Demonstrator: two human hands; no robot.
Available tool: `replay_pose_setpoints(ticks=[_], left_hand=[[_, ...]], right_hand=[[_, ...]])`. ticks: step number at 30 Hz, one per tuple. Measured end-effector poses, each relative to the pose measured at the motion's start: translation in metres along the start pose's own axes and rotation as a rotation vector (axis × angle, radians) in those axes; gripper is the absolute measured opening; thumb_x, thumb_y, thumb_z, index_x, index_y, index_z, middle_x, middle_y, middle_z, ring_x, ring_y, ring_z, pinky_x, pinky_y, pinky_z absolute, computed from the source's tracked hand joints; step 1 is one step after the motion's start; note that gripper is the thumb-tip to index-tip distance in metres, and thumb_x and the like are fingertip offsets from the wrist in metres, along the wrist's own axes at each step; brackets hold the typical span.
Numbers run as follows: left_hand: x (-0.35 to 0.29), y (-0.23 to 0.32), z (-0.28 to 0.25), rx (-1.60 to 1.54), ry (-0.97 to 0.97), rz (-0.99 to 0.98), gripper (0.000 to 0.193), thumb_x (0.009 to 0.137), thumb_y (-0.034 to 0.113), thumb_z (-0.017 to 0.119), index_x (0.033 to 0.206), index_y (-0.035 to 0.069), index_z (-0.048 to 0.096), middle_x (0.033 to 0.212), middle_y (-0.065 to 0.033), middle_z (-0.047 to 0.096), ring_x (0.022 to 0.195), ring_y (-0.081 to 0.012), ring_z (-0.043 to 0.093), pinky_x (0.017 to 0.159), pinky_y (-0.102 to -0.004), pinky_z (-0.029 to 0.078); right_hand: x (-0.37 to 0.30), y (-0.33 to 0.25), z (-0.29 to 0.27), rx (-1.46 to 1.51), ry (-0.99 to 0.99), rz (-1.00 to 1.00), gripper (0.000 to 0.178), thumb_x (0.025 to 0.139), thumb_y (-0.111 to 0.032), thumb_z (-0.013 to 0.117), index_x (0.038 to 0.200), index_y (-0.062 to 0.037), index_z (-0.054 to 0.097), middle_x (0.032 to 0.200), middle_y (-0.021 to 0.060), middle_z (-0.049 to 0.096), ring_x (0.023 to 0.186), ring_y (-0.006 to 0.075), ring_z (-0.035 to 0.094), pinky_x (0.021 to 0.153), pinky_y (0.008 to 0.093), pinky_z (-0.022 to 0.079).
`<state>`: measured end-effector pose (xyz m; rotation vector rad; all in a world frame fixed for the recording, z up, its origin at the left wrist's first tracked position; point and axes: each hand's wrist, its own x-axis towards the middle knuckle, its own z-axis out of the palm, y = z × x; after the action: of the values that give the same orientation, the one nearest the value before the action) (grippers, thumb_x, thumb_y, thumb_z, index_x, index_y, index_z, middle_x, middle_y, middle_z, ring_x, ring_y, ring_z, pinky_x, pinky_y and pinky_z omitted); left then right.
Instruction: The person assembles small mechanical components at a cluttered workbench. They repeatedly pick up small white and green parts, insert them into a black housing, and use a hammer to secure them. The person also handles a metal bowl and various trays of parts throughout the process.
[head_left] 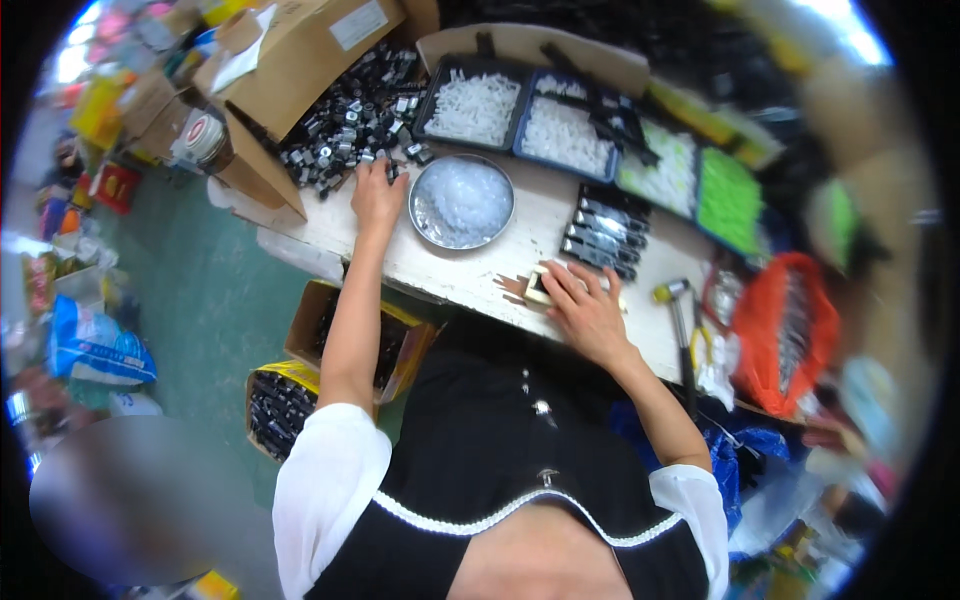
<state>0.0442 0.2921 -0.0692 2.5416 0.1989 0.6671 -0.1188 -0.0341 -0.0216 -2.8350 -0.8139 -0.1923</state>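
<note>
My left hand (377,200) reaches to the near edge of a heap of small black parts (350,120), some with shiny silver faces. Its thumb and fingertips close around one small black part. On the white bench, my right hand (588,312) grips a small cream block (538,291) with a dark piece at it; the fingers partly cover both. Between the hands stands a round metal bowl (413,212) of small translucent pieces. Beyond my right hand, several glossy black pieces (607,232) lie in a row.
Trays of white parts (470,108) and bright green parts (730,200) line the back. A hammer (680,325), yellow-handled pliers (702,345) and a red bag (760,330) lie right. Cardboard boxes (310,60) stand back left; open boxes of black parts (285,410) sit below the bench.
</note>
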Motion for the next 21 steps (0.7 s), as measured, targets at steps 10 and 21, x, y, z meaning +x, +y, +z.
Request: replay_pose_setpoints(ticks=[10,21], left_hand=[[-0.03,-0.017,-0.02,-0.068,0.049,0.194,0.016,0.07,0.006,0.059,0.085,0.003,0.061,0.085,-0.0128,0.055,0.079,-0.0317,0.053,0.069,-0.0408,0.045],[-0.046,-0.006,-0.037,-0.215,0.134,0.078,0.015,0.072,0.001,0.063,0.087,-0.001,0.062,0.094,-0.0135,0.058,0.09,-0.0282,0.055,0.076,-0.0349,0.046]], right_hand=[[0.044,0.023,-0.015,0.207,0.197,-0.044,0.026,0.078,-0.016,0.063,0.104,-0.0104,0.06,0.11,0.0056,0.057,0.102,0.025,0.049,0.087,0.0428,0.032],[0.355,0.01,0.031,-0.019,0.279,-0.126,0.019,0.072,-0.008,0.057,0.088,-0.0118,0.067,0.087,0.0051,0.063,0.095,0.0243,0.053,0.081,0.0449,0.034]])
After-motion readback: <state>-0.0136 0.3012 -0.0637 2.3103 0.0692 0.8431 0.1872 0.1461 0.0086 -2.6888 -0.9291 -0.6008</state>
